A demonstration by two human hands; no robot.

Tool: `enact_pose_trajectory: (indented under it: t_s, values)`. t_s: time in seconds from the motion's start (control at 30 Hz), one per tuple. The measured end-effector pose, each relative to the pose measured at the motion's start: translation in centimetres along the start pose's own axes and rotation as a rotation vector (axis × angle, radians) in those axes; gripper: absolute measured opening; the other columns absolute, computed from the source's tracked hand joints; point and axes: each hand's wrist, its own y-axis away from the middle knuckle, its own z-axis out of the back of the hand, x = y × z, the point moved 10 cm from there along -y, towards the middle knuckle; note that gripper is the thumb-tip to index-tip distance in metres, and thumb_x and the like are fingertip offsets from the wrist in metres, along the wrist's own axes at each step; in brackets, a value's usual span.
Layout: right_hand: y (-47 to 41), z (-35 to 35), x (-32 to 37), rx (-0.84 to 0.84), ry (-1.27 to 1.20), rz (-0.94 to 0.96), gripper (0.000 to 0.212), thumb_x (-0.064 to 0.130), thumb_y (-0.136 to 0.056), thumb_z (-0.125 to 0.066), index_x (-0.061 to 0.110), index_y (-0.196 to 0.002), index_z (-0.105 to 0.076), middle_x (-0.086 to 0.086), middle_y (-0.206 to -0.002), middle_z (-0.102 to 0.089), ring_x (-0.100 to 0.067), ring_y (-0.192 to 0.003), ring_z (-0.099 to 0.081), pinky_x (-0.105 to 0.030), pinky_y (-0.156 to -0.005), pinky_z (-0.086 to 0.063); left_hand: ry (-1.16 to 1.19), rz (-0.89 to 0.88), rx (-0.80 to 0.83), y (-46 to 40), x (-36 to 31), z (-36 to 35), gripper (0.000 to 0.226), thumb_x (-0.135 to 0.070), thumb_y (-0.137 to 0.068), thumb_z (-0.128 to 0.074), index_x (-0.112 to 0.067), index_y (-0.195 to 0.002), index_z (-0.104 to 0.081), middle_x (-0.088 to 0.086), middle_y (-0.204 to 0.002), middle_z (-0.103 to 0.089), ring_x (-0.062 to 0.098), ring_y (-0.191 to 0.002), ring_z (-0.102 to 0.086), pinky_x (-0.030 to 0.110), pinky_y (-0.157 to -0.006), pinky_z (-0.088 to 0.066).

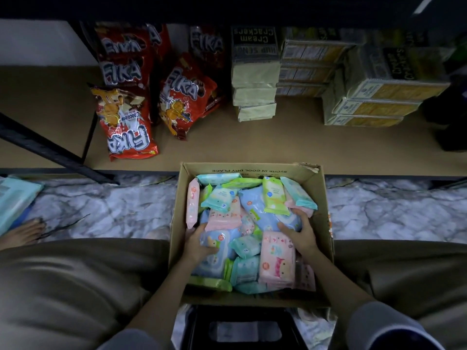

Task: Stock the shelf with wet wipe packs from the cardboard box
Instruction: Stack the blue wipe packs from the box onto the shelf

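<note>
Reaching into the cardboard box [326, 261], the left hand [199, 242] grips one blue wet wipe pack [219, 238] while the right hand [299, 232] grips another blue pack [267, 210].

matt brown cardboard box [326, 205] holds glossy plastic wet wipe packs [277, 258], beside veined marble-look floor [106, 208].

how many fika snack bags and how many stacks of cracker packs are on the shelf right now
Fika snack bags: 6 in view, some partly hidden at the back
Cracker pack stacks: 3
Total: 9

No wet wipe packs are on the shelf yet; they sit in the cardboard box.
</note>
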Motion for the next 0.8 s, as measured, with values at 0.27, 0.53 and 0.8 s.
enact_pose_trajectory:
  t_s: [0.27,0.53,0.8]
  values:
    - [1.5,1.0,0.9,-0.161,0.103,0.043,0.034,0.009,-0.072,-0.078,-0.002,-0.101,-0.065,-0.017,-0.105,-0.066,-0.029,-0.104,-0.06,-0.027,-0.083,-0.042,-0.306,-0.172,-0.062,1.5,-2.8,-0.1,0.073,-0.021,-0.058,-0.076,-0.022,-0.126,-0.051,0.013,-0.107,-0.037,0.034,-0.114,-0.042,0.036,-0.096,-0.042]
    - [6.3,-0.6,2.5,-0.133,0.09,0.211,0.016,0.007,-0.08,-0.07,0.007,-0.071,-0.057,-0.018,-0.082,-0.068,-0.03,-0.085,-0.065,-0.025,-0.07,-0.045,-0.346,-0.364,-0.141,4.3,-5.0,0.4,0.051,-0.002,-0.07,-0.075,-0.016,-0.117,-0.061,0.008,-0.114,-0.037,0.03,-0.117,-0.044,0.031,-0.103,-0.035]
    - [3.3,0.4,1.8,0.018,0.637,-0.016,0.07,0.048,-0.071,-0.074,0.032,-0.132,-0.043,-0.014,-0.136,-0.029,-0.041,-0.123,-0.037,-0.044,-0.1,-0.035,-0.049,-0.341,-0.127,2.8,-4.1,1.3,0.056,0.004,-0.059,-0.082,-0.006,-0.109,-0.058,0.011,-0.111,-0.056,0.027,-0.112,-0.049,0.025,-0.079,-0.036]
